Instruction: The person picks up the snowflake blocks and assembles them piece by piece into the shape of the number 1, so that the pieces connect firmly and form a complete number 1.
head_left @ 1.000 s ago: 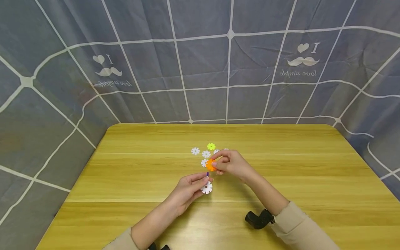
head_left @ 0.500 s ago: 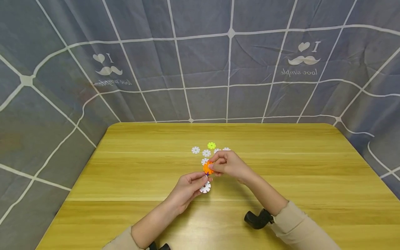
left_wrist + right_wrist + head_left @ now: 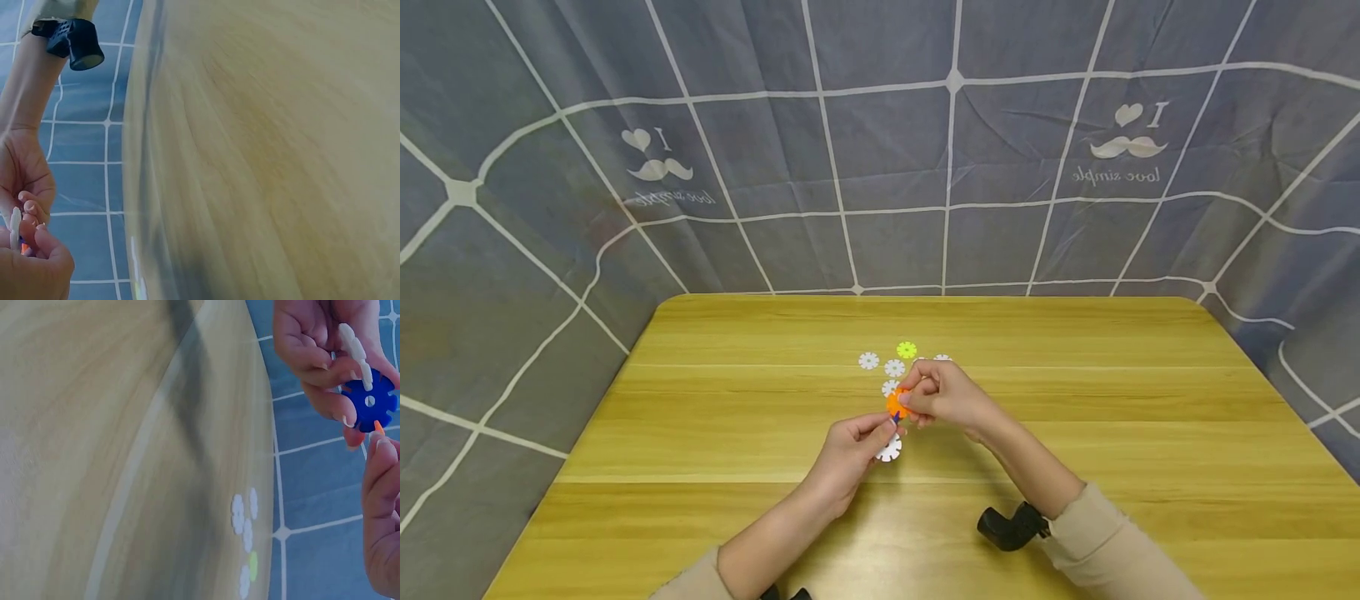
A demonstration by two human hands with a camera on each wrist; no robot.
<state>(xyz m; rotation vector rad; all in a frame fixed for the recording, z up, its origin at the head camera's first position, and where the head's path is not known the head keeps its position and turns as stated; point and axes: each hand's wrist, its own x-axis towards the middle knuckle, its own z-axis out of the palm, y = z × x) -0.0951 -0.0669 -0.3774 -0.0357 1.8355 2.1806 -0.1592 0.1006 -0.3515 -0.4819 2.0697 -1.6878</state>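
My left hand (image 3: 848, 458) pinches a blue notched disc (image 3: 384, 399), which stands almost edge-on in the head view. A white notched disc (image 3: 889, 451) is slotted into the blue one at an angle and hangs below the left fingers. Between thumb and fingers of my right hand (image 3: 951, 402) is an orange notched disc (image 3: 895, 405). In the right wrist view, the orange disc's edge (image 3: 379, 427) meets the blue disc's rim on the side away from the white disc (image 3: 355, 349). Fingers cover most of the orange disc there.
Beyond the hands, several white notched discs (image 3: 868, 361) and one lime-green disc (image 3: 907, 350) lie flat on the wooden table (image 3: 737, 417). A black wrist mount (image 3: 1011, 527) sits at the right cuff. A grey checked curtain (image 3: 895, 158) surrounds the table.
My right hand has brought the orange disc down and left, onto the edge of the blue disc. The white disc under my left hand has shifted slightly left.
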